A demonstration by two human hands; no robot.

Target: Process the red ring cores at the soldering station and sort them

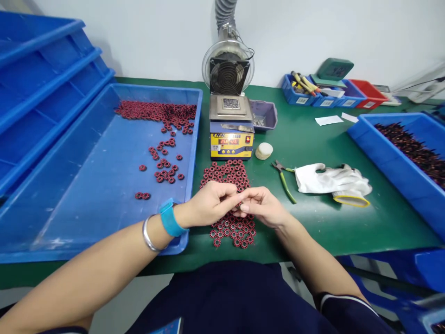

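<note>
Over a spread of small red toothed rings (226, 232), which look like motor stator cores, my two hands meet at the fingertips. My left hand (219, 200) is closed in a pinch, its fingers pointing right. My right hand (260, 205) comes in from the other side with thumb and fingers curled together. Between the fingertips a bit of one red stator core (238, 204) shows; the fingers cover most of it. More cores lie flat on the green table just beyond and in front of the hands.
At left, a blue tray (104, 185) holds many cores. Behind the hands stands a solder pot (231, 139) with a fan (228, 76). Green-handled cutters (287, 183), white gloves (313, 178) and a round pale pad (264, 150) lie right; a blue bin (392, 157) holds dark parts.
</note>
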